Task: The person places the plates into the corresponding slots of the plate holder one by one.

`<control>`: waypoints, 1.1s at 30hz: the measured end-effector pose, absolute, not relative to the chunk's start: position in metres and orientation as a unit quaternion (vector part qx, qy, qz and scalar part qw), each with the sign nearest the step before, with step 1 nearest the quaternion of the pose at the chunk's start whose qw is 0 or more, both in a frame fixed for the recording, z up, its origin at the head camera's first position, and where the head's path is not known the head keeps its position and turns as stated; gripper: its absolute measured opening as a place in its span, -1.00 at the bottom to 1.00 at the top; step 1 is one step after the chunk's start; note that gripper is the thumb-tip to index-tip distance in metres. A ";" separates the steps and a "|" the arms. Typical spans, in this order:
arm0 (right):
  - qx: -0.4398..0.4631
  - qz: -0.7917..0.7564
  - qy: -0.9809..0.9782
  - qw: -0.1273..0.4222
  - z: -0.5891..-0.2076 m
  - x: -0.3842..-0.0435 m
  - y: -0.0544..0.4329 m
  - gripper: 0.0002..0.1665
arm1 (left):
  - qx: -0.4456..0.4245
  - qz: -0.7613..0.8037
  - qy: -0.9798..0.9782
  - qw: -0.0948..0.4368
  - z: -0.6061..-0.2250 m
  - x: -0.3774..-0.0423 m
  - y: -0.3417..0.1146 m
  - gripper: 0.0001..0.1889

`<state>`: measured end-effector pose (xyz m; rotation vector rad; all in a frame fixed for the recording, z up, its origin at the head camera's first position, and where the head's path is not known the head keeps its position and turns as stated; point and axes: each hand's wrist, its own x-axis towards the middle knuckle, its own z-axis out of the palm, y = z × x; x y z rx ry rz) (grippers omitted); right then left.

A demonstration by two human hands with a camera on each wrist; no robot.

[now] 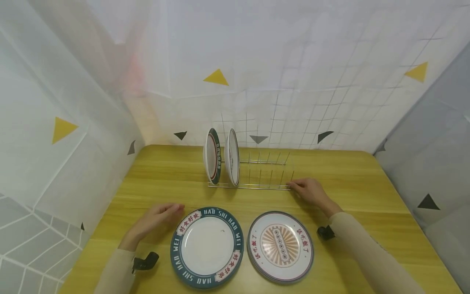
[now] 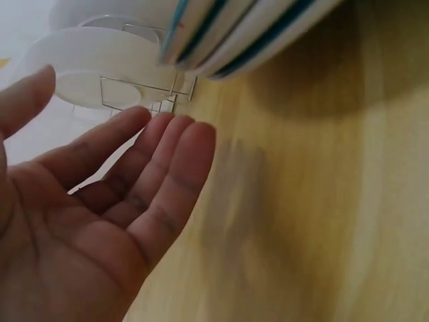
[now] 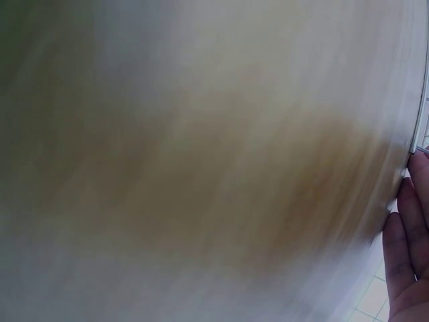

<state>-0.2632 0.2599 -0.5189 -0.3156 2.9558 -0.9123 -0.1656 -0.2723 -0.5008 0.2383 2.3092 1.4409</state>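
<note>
At the right front corner of the wire rack (image 1: 264, 188), the right hand (image 1: 311, 191) has thumb and fingers drawn together, apparently pinching the end of the front rail; the wire looks thin, stiff and light, so the rack would probably skid or twist if pulled by one corner; a hold at both ends should serve better. Forward and left of the rack, the left hand (image 1: 156, 218) holds nothing, its fingers side by side and loosely bent, thumb apart; just beside it, before the rack's left end, lies the green-rimmed plate (image 1: 207, 247); before the rack's right half lies the sunburst plate (image 1: 280, 247); both look glossy and rigid, likely slippery and perhaps brittle; I cannot tell ceramic from plastic; pinch the rim, thumb above, fingers beneath. Within the rack's left end stand the green-edged dish (image 1: 212, 157) and the white dish (image 1: 232, 159), on edge and apart; their top rims offer the safest hold; the worktop (image 1: 169, 175) carries everything.
</note>
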 end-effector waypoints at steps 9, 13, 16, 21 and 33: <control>-0.101 -0.294 0.950 0.022 -0.519 -0.264 0.259 -0.57 | 0.122 0.486 0.819 0.278 -0.508 -0.159 -0.277 -0.60; -0.100 -0.299 0.949 0.026 -0.519 -0.264 0.260 -0.58 | 0.119 0.469 0.824 0.296 -0.512 -0.157 -0.277 -0.61; -0.098 -0.301 0.948 0.028 -0.519 -0.263 0.262 -0.56 | 0.121 0.476 0.818 0.299 -0.514 -0.156 -0.277 -0.61; -0.089 -0.304 0.948 0.034 -0.518 -0.263 0.261 -0.54 | 0.114 0.485 0.814 0.300 -0.516 -0.154 -0.275 -0.59; -0.085 -0.315 0.945 0.040 -0.518 -0.264 0.261 -0.54 | 0.114 0.517 0.799 0.285 -0.516 -0.150 -0.277 -0.46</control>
